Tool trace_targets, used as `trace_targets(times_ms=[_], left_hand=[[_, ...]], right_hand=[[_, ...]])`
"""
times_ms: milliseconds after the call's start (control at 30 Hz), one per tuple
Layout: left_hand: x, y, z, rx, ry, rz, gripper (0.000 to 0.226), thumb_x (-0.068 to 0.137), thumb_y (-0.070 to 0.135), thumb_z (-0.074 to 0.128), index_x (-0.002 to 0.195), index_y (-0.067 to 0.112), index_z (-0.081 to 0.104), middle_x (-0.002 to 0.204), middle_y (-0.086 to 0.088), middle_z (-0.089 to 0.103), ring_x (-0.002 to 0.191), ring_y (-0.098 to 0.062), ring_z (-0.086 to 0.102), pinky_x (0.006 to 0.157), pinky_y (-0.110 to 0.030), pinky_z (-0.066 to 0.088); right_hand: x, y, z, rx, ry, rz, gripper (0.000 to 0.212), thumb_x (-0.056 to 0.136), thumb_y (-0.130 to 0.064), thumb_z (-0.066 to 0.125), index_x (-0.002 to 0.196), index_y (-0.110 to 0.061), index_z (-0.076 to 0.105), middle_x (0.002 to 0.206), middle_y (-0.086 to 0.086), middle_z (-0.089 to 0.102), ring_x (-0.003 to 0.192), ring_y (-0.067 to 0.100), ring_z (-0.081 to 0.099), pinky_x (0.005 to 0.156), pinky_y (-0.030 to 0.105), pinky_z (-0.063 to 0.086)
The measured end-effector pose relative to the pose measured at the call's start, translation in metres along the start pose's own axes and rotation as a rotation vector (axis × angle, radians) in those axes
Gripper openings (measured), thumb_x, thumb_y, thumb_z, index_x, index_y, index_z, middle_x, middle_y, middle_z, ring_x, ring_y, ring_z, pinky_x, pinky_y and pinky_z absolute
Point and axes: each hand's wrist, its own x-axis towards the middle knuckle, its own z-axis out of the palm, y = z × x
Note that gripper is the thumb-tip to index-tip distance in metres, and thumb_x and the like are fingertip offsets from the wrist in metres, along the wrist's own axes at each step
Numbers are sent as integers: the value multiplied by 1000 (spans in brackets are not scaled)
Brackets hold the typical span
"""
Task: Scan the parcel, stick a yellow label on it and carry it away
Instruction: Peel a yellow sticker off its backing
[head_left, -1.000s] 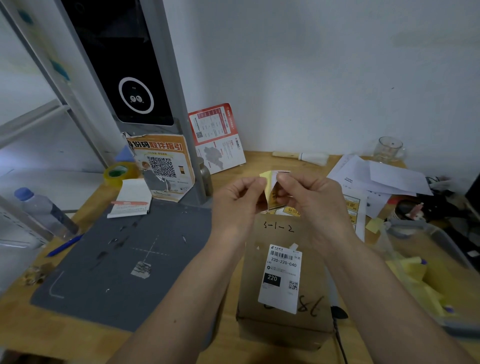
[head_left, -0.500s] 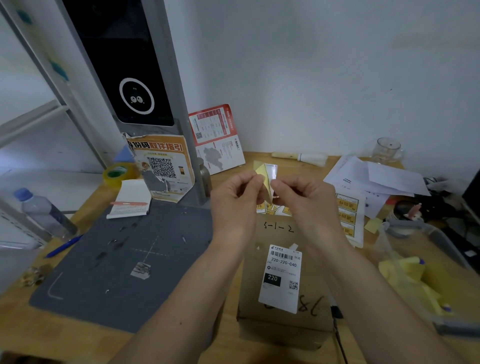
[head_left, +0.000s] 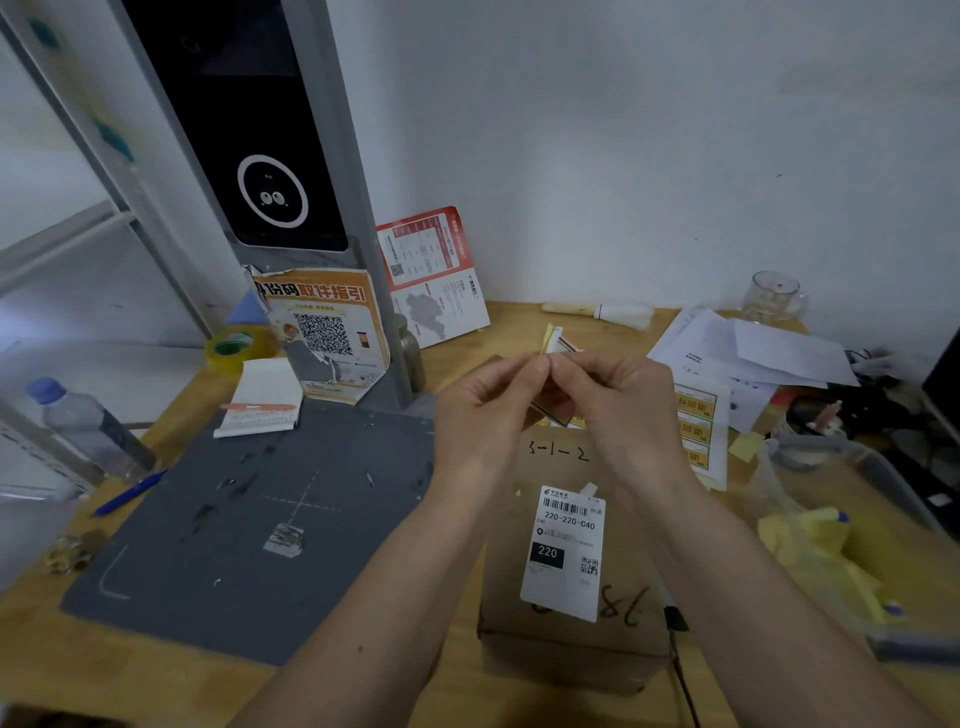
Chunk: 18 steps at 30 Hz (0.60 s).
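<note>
A brown cardboard parcel (head_left: 566, 644) lies on the wooden desk in front of me, with a white shipping label (head_left: 566, 551) and handwritten numbers on top. Above its far end my left hand (head_left: 488, 400) and my right hand (head_left: 618, 400) meet fingertip to fingertip. Together they pinch a small yellow label (head_left: 548, 338) and its backing strip, which stick up between the fingers. Part of the strip hangs hidden behind my hands. The scanner stand (head_left: 260, 156) with its black screen rises at the back left over a grey mat (head_left: 249, 519).
A sheet of yellow labels (head_left: 696, 426) lies right of my hands, beside white papers (head_left: 753, 353). A clear bin (head_left: 841, 525) with yellow scraps sits at the right. A water bottle (head_left: 88, 426), tape roll (head_left: 234, 345), notepad (head_left: 262, 397) and blue pen (head_left: 130, 491) lie left.
My hands have drawn closer together. The yellow label, spread wide a second ago, now shows as a narrow edge-on strip above my fingertips.
</note>
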Motion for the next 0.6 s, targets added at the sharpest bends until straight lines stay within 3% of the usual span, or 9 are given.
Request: trace_targets(times_ms=[133,300,400,500,600], left_hand=[[2,2,1,81,39,18,18,87,5,63,79,14,77,81,-11,74,69,-16,72,69,-26,61],[4,-3,1,209,111,75,19,88,8,63,73,12,74,84,-17,73,82,-31,71,74,-34,61],[7,-6,0,249,129,63,16,91,13,60,80,10,71,86,-14,73,82,-29,71,74,-30,60],[12,-7,-2,171,130,-18,17,95,14,54,92,4,67,94,-13,72,77,-19,69,66,-20,58],[14,-7,-4,107,126,-41,18,96,14,53,97,1,66,100,-18,70,75,-16,67,65,-18,58]], right_hand=[[1,4,1,-36,5,7,10,83,-17,68,76,-19,75,79,7,71,64,9,63,57,18,47],[1,2,-1,-31,1,11,11,84,-16,67,75,-20,73,70,-1,71,58,2,64,56,13,48],[2,3,-2,0,-5,41,8,85,-16,67,83,-13,73,69,-2,71,62,3,66,60,16,52],[3,3,-2,69,-11,95,9,85,-16,66,83,-12,73,79,4,74,75,17,71,72,26,57],[4,3,-1,114,-8,123,10,86,-15,65,79,-14,72,75,1,75,72,16,72,72,27,57]])
